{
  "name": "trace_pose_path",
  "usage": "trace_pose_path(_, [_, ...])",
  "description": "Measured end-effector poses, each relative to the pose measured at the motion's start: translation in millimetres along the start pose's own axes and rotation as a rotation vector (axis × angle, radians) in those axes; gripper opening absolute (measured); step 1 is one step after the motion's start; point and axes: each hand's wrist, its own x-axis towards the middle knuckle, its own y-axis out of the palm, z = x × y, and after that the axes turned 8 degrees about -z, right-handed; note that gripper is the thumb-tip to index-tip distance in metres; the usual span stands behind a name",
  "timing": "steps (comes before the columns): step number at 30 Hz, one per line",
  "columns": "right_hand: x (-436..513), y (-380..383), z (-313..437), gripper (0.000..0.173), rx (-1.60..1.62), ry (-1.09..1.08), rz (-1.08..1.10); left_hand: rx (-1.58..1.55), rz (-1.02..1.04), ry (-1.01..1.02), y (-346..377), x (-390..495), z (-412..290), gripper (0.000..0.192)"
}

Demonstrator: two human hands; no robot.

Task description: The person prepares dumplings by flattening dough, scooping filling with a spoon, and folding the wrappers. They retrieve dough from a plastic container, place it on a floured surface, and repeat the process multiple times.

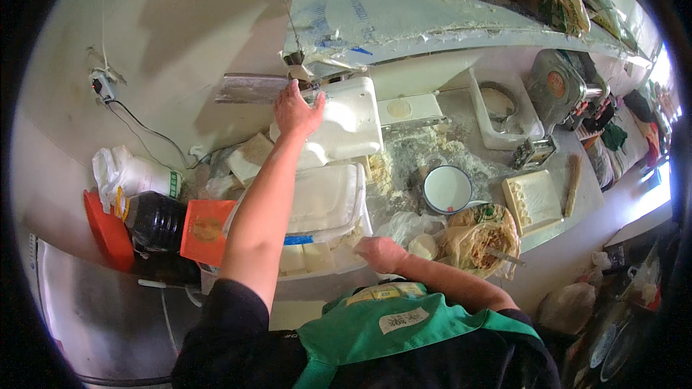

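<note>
My left hand (299, 112) is stretched far forward, thumb and fingers apart. It is over the back left part of a white plastic lid or tub (351, 119), close to a grey flat bar (251, 88) and a small dark fitting by the wall. Whether the fingertips touch anything is hard to see. Near my body, my right hand (380, 254) is curled beside the front right corner of a translucent plastic container (324, 200). Its fingertips are partly hidden, so a grip cannot be made out. Pale blocks (305, 257) show through the container's front.
A floury metal worktop (400, 200) bears an enamel bowl (447, 189), a bag of brown filling (481, 243), a wooden tray (535, 200), a brush (573, 183) and a hand-cranked machine (562, 86). A shelf (432, 11) overhangs the back. A dark jug (157, 221) stands left.
</note>
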Motion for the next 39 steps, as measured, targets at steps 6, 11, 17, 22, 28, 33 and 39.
trace_pose_path(6, [-30, -45, -3, 0.033, 0.054, 0.141, -0.262, 0.114, 0.088, -0.22, 50, 2, 0, 0.083])
trace_pose_path(11, [-67, -146, -77, 0.024, 0.033, 0.734, -0.468, 0.245, 0.22, -0.216, 69, 17, 8, 0.082])
trace_pose_path(17, [-66, -315, -184, 0.022, -0.827, 0.813, -0.785, 0.162, 0.256, -0.241, 81, 11, 37, 0.087])
trace_pose_path(22, [-36, -375, -248, 0.025, -0.848, 0.992, -0.514, 0.092, 0.368, -0.381, 83, 13, 76, 0.079])
trace_pose_path(28, [-7, -361, -324, 0.034, -0.852, 1.028, 0.013, 0.219, 0.279, -0.149, 82, 17, 136, 0.078])
trace_pose_path(33, [8, -362, -362, 0.041, -0.549, 1.371, -0.189, 0.282, 0.248, -0.078, 85, 11, 173, 0.077])
trace_pose_path(39, [9, -407, -354, 0.038, -0.692, 1.406, -0.382, 0.352, 0.236, -0.024, 85, 2, 205, 0.077])
